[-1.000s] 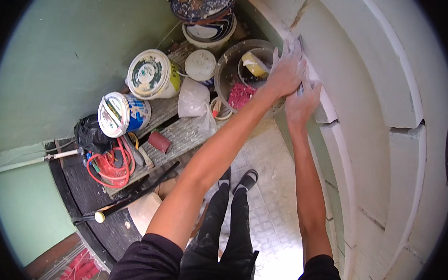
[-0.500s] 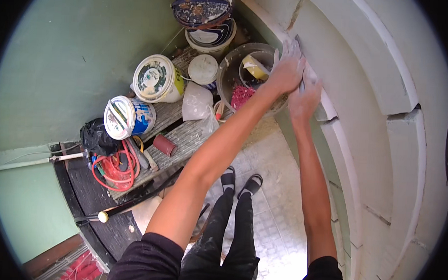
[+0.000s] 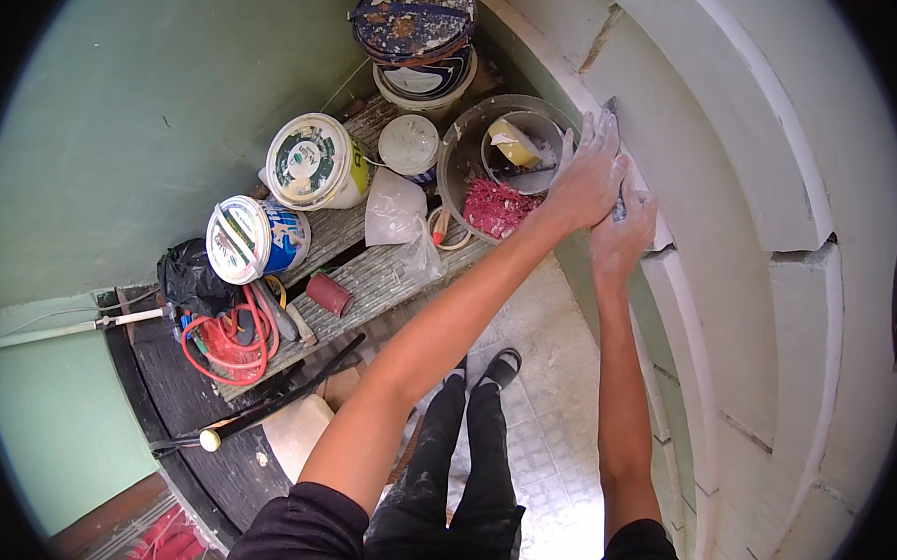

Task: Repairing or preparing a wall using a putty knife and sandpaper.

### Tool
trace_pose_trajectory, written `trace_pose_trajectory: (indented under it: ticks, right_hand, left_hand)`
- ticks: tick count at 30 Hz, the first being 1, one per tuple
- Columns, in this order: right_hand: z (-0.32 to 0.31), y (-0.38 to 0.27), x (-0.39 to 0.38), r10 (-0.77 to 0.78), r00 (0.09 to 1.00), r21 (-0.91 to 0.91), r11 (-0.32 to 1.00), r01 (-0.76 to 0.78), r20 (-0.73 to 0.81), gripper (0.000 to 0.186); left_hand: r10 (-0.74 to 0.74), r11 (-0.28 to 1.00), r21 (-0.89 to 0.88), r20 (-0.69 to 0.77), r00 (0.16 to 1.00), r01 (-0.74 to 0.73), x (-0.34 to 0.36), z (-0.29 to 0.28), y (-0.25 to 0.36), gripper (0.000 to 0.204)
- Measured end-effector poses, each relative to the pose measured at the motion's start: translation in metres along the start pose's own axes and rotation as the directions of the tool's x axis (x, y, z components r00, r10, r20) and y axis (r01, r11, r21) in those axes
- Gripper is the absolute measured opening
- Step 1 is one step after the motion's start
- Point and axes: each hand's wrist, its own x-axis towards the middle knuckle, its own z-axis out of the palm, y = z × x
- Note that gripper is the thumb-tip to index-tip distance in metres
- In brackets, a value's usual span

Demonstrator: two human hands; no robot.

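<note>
- Step in hand, as judged: working a thin-bladed scraper (image 3: 611,105) along the pale ledge (image 3: 569,80) of the stepped moulding, upper centre-right of frame.
- Left hand (image 3: 588,181): fingers extended and spread flat over the blade, thumb apart; not closed around anything visible.
- Right hand (image 3: 626,238): just below it in frame, fingers curled round the scraper's handle, gripping.
- Scraper: mostly hidden by the hands; blade tip shows beyond the left fingertips, by the ledge. Actual blade contact cannot be told.
- Just left of the hands: wide grey tub (image 3: 455,160) holding a yellow block (image 3: 514,143) and a crumpled pink-red mass (image 3: 499,208).
- Next move, as judged, calls for steady left-finger pressure, a constant blade angle and the left wrist clear of the tub rim.
</note>
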Motion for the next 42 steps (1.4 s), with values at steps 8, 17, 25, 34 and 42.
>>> trace_pose_trajectory:
  ticks: [8,17,25,34,42]
  right_hand:
    - [0.035,0.021,0.028,-0.17,0.984,-0.09,0.982,0.166,-0.047,0.043]
    - [0.045,-0.007,0.042,-0.094,0.996,-0.035,0.995,0.094,0.007,0.043]
    - [-0.068,0.056,-0.186,0.021,0.952,-0.002,1.0,-0.021,0.304,0.043]
    - [-0.327,0.104,-0.471,0.699,0.627,-0.539,0.694,-0.477,0.345,0.028]
    - [-0.394,0.174,-0.592,0.497,0.001,-0.489,0.854,0.175,0.868,0.034]
  left_hand:
    - [-0.07,0.997,-0.021,-0.023,0.997,0.07,0.029,0.006,-0.022,0.06]
    - [-0.079,0.994,0.076,0.01,0.997,0.078,0.05,-0.027,-0.03,0.06]
    - [-0.118,0.981,-0.136,0.137,0.984,0.137,-0.188,-0.029,0.005,0.056]
    - [-0.434,0.884,-0.073,0.24,0.868,0.462,-0.392,-0.074,0.036,0.044]
    - [-0.762,0.615,0.28,0.451,0.465,0.737,-0.503,-0.082,-0.032,0.036]
